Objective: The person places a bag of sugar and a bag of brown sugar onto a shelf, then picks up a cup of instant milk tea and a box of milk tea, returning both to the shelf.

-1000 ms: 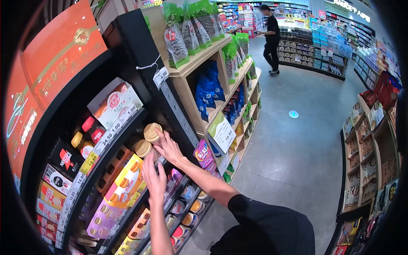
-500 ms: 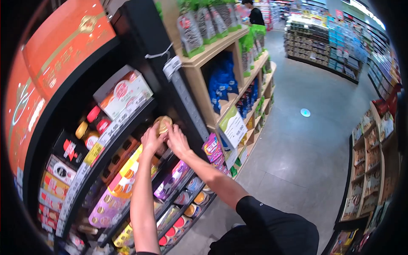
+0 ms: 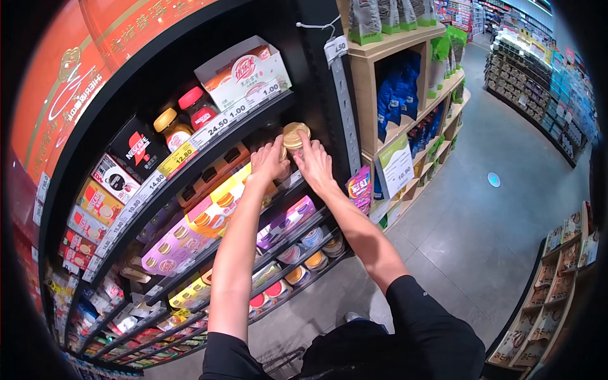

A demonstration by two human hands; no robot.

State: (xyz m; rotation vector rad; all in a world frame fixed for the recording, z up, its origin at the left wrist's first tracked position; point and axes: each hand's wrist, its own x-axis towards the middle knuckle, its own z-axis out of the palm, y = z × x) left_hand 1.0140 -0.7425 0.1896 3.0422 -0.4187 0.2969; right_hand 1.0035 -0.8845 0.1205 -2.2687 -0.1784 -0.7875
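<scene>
A jar with a gold lid point(image 3: 294, 135) stands at the right end of a black shelf point(image 3: 209, 136), under the price-tag strip. My left hand point(image 3: 268, 163) is cupped against its left side and seems to cover a second jar below it. My right hand point(image 3: 315, 166) presses the jar's right side, fingertips up at the lid. Both arms reach up and forward from the bottom of the view.
Above the jar lies a white and orange box point(image 3: 244, 68), with yellow- and red-lidded jars point(image 3: 180, 114) and a black coffee box point(image 3: 136, 149) further left. Yellow and pink boxes point(image 3: 212, 206) and cans point(image 3: 297, 256) fill the lower shelves. A wooden rack point(image 3: 405, 44) with blue bags stands to the right, beside the grey aisle floor point(image 3: 506, 215).
My view has turned left and up toward the black shelf. Both hands have closed in around the gold-lidded jar; the left hand rose from the boxes below. The distant person has left the view.
</scene>
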